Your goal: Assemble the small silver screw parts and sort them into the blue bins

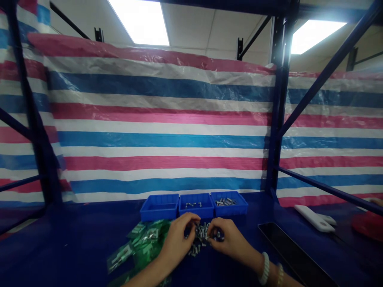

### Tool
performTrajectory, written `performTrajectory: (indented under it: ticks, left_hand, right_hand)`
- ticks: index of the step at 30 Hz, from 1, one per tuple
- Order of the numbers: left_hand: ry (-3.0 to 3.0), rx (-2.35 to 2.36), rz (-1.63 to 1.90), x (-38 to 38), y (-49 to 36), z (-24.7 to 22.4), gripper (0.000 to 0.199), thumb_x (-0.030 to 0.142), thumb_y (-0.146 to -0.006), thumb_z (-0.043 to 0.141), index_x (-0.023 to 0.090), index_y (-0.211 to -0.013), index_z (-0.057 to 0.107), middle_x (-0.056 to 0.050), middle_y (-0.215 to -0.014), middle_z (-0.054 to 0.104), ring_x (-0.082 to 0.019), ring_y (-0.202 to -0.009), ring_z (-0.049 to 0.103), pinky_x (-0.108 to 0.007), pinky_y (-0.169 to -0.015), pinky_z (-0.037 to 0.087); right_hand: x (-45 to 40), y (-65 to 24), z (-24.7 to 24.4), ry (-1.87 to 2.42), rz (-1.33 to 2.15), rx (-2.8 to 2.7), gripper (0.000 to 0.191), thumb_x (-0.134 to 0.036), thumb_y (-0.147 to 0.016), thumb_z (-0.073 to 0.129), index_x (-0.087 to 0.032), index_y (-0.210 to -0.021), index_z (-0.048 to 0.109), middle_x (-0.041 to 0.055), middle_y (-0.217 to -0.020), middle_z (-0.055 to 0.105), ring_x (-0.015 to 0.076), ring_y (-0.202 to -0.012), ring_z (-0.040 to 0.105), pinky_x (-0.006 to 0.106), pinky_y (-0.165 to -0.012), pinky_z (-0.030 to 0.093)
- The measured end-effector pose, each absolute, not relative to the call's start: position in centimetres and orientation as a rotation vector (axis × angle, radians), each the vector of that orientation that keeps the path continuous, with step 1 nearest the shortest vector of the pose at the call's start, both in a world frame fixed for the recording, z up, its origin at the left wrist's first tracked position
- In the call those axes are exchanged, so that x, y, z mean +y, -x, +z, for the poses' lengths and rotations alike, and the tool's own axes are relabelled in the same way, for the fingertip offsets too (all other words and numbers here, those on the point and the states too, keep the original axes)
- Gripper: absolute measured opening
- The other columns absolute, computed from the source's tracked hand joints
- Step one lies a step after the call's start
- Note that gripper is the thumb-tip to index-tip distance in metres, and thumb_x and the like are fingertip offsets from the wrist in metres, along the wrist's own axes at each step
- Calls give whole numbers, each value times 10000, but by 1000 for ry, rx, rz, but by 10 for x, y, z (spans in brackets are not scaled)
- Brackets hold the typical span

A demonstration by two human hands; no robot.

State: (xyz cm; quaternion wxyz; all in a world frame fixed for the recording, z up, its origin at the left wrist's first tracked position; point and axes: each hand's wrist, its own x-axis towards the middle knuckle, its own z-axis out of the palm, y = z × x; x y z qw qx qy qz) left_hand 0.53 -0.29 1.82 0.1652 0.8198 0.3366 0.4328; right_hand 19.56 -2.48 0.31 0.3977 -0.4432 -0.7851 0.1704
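A loose pile of small metal parts (196, 249) lies on the dark blue table surface. My left hand (180, 236) is at the pile's left side, thumb and fingers curled toward each other; anything between them is too small to make out. At the right side of the pile, my right hand (226, 236) has its fingers bent in a pinch, with small metal parts around the fingertips. Green plastic bags (146, 245), some with metal parts inside, lie left of and partly behind my left forearm.
Behind the hands stand three blue bins: the left one (159, 206) shows no parts, the middle one (196, 211) holds several, the right one (229, 210) more. A black phone-like slab (296, 255) and a white device (314, 218) lie right. Blue rack posts (277, 119) flank the table.
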Motion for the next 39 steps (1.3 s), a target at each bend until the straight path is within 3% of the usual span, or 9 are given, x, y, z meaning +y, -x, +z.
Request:
performTrajectory:
  ticks: [9, 18, 25, 30, 34, 39]
  left_hand:
    - [-1978, 929, 1106, -17, -18, 3, 288, 24, -672, 522, 165, -910, 604, -23, -761, 661, -136, -641, 621, -217, -575, 484]
    - [-1892, 939, 1243, -24, -22, 11, 37, 178, -749, 610, 174, -785, 609, -13, -701, 653, -137, -607, 614, -223, -576, 503]
    - [-2054, 923, 1322, -32, -25, 16, 82, 127, -766, 568, 178, -773, 631, -16, -725, 642, -150, -639, 618, -234, -597, 497]
    - [-2313, 913, 1388, -28, -26, 25, 152, 54, -750, 534, 181, -755, 618, -10, -746, 617, -152, -705, 598, -244, -654, 471]
    - [-2501, 889, 1465, 14, -27, 40, 164, 69, -800, 498, 178, -847, 612, -30, -843, 613, -159, -803, 598, -270, -744, 480]
    - [-2587, 1013, 1309, 65, -27, 41, 216, 16, -734, 518, 177, -824, 630, -28, -834, 623, -169, -745, 606, -300, -720, 487]
  right_hand:
    - [-28, -196, 11, 1079, 462, -1830, 35, -191, -736, 654, -172, -764, 666, 9, -724, 670, 148, -682, 587, 250, -637, 424]
    - [-31, -188, 6, 1056, 654, -1787, 359, -417, -891, 502, -150, -685, 623, 6, -641, 592, 135, -623, 534, 243, -590, 389]
    - [-25, -186, 3, 844, 1136, -1722, 433, -512, -846, 523, -141, -635, 599, -21, -558, 538, 96, -519, 475, 221, -537, 359]
    - [-23, -189, 0, 806, 1271, -1700, 359, -413, -836, 522, -136, -630, 619, -15, -546, 553, 81, -475, 435, 209, -489, 326]
    - [-8, -206, 3, 896, 1065, -1668, 216, -237, -785, 494, -141, -798, 687, 17, -645, 638, 99, -527, 477, 211, -502, 339]
    - [-1, -222, 13, 1081, 902, -1725, 246, -140, -728, 469, -137, -833, 691, 20, -635, 641, 104, -525, 492, 209, -505, 352]
